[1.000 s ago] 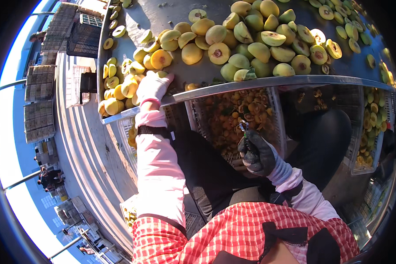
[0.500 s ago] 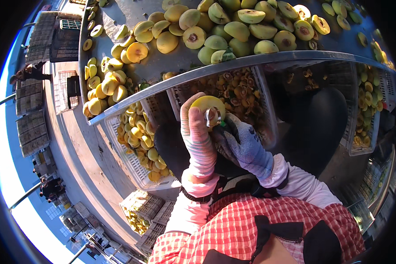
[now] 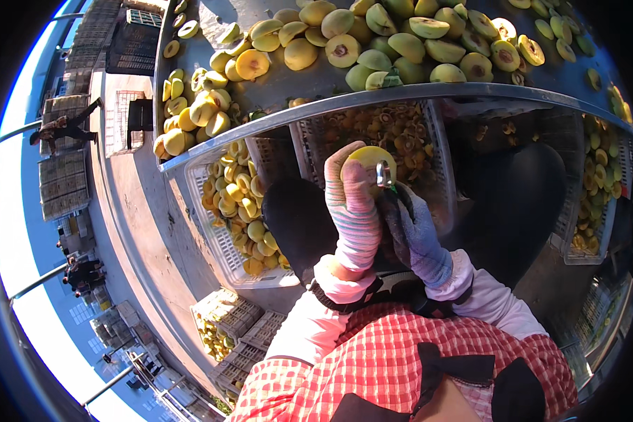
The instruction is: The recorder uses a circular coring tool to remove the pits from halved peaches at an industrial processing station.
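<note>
My left hand [image 3: 353, 204], in a striped knit glove, is closed around a yellow peach half [image 3: 370, 155], with the cut side facing me. My right hand [image 3: 423, 238], in a blue-grey glove, grips a pitting tool [image 3: 382, 174] with a curved metal loop and a bit of green below it. The loop is at the cut face of the peach; how deep it sits I cannot tell. My right fingers hide most of the handle. Both hands are close together over my lap, just below the metal table's edge.
The metal table [image 3: 288, 90] ahead carries many peach halves [image 3: 408, 48]. Beneath it stand a crate of pits and scraps [image 3: 383, 130], a white crate of peach halves [image 3: 239, 204] at left and another crate [image 3: 591, 183] at right. Stacked crates [image 3: 228, 309] and a walking person [image 3: 67, 130] are farther left.
The whole view has shifted, so my hands and the table appear farther right. The tool's loop has turned from nearly face-on to more edge-on against the peach half.
</note>
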Demonstrator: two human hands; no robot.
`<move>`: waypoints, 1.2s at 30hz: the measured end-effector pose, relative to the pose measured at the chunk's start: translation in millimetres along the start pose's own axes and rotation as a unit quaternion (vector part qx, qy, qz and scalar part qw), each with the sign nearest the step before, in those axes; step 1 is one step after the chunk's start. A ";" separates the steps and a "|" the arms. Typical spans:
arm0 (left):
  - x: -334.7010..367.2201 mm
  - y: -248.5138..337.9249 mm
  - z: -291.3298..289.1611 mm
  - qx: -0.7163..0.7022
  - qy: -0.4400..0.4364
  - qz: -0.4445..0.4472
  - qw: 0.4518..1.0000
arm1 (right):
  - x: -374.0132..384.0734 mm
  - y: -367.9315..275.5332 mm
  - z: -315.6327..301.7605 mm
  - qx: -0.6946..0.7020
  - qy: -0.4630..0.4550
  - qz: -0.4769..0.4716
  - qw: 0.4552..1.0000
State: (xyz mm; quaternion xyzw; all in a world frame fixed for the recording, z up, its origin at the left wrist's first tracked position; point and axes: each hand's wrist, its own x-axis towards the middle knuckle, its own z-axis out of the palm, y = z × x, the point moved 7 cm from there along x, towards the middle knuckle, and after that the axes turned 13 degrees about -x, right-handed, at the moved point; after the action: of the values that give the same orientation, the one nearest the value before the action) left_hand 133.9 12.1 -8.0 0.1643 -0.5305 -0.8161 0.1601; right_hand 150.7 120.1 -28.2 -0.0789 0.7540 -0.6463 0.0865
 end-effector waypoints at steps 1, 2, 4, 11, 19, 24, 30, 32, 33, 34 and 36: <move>-0.9 -0.2 0.7 0.004 0.004 0.019 1.000 | 0.6 -3.4 -0.4 0.000 -0.003 -0.001 1.000; -1.4 2.6 -0.5 0.048 0.003 0.033 0.998 | 1.5 -2.8 1.3 0.020 -0.034 0.048 0.998; 0.0 6.9 -2.8 0.054 -0.017 0.030 0.998 | -1.6 2.6 7.1 0.037 -0.063 0.099 0.992; 9.0 6.5 -10.8 0.021 -0.128 -0.102 0.986 | -16.3 8.6 33.2 0.435 -0.236 0.272 0.825; -18.9 -24.7 -67.6 -0.133 0.187 -0.198 0.953 | -10.8 -29.1 47.1 0.791 -0.398 0.215 0.413; 55.3 96.3 -192.5 0.602 0.090 0.013 0.793 | -20.9 24.5 38.0 0.723 -0.277 0.393 0.497; 213.9 104.6 -92.3 0.600 0.050 0.113 0.790 | -1.3 40.2 54.8 0.549 -0.295 0.398 0.673; 258.8 79.5 -68.6 0.715 -0.012 0.124 0.688 | 4.0 50.0 48.6 0.502 -0.242 0.417 0.718; 276.5 61.1 -80.0 0.731 -0.035 0.152 0.665 | 6.1 58.2 45.0 0.452 -0.194 0.431 0.757; 282.5 50.0 -75.5 0.714 -0.052 0.133 0.685 | 8.0 59.9 38.8 0.456 -0.195 0.438 0.750; 287.5 40.3 -77.4 0.657 -0.066 0.101 0.744 | 15.6 59.0 30.5 0.417 -0.161 0.431 0.784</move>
State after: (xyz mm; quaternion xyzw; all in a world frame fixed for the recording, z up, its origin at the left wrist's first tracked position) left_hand -85.9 -191.7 -28.9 0.1199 -0.9581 -0.2533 0.0588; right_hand 142.2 96.2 -91.5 0.1947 0.3419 -0.7709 0.5009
